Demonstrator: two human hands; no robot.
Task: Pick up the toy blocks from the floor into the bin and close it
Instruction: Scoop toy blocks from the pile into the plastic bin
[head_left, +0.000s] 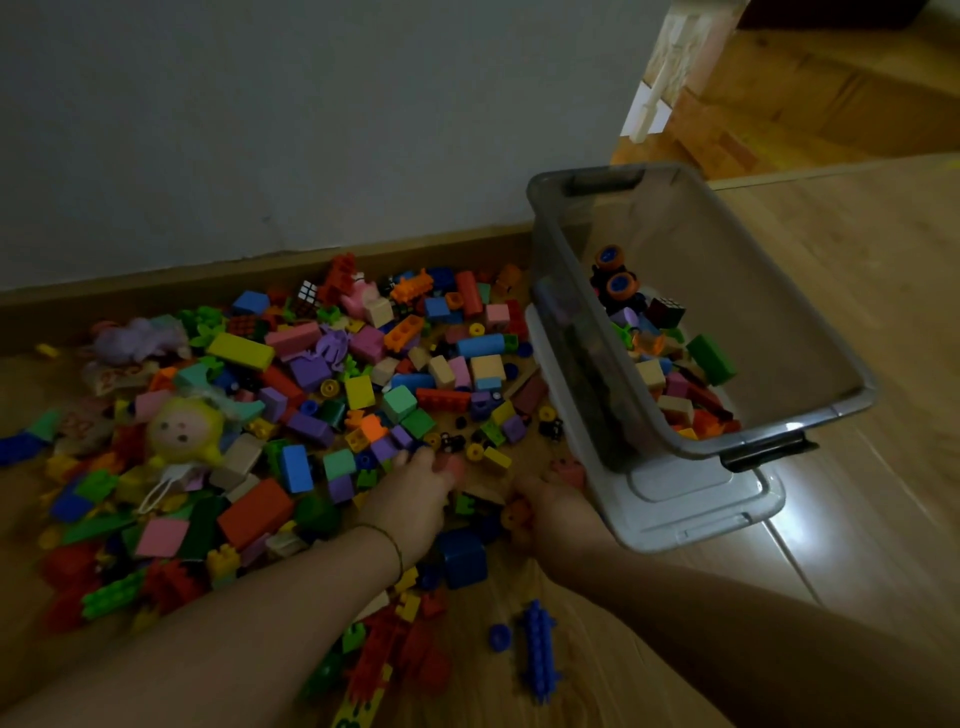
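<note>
A big heap of coloured toy blocks (311, 374) covers the wooden floor along the wall. The clear grey bin (841, 374) stands open to the right of the heap, partly filled with blocks and a toy car (618, 283). It rests on its lid (691, 514). My left hand (415, 493) lies palm down at the heap's near edge, and its fingers curl over small blocks there. My right hand (553, 506) is beside the bin's near corner and grips an orange piece (518, 514) and a pink piece (567, 467).
A yellow doll head (184, 428) and a purple soft toy (137, 338) lie among the blocks at the left. A blue cube (462, 558) and a blue spiky piece (537, 652) lie near my arms. The wall skirting runs behind the heap.
</note>
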